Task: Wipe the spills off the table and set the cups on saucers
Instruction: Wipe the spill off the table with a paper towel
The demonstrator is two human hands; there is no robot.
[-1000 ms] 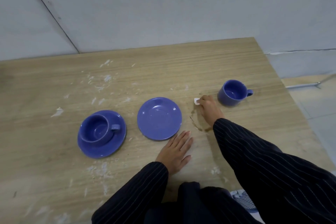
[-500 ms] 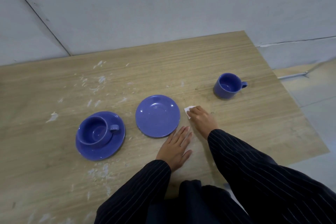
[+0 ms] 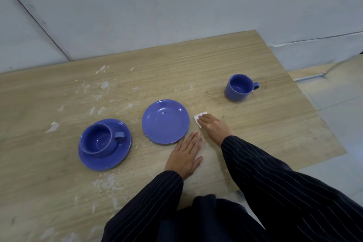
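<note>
Near the desk's (image 3: 59,163) right edge one blue ceramic cup (image 3: 238,88) awaits the empty blue saucer (image 3: 165,122), while right hand (image 3: 213,126) fingers press a white tissue (image 3: 199,119), left hand (image 3: 186,155) flat.

Grey wall (image 3: 176,6) behind; pale floor (image 3: 341,116) at right.

My left hand (image 3: 185,155) lies flat, palm down, fingers straight and together. My right hand (image 3: 213,126) reaches farther forward, fingers pressing down. Both arms wear dark pinstriped sleeves (image 3: 275,182).
</note>
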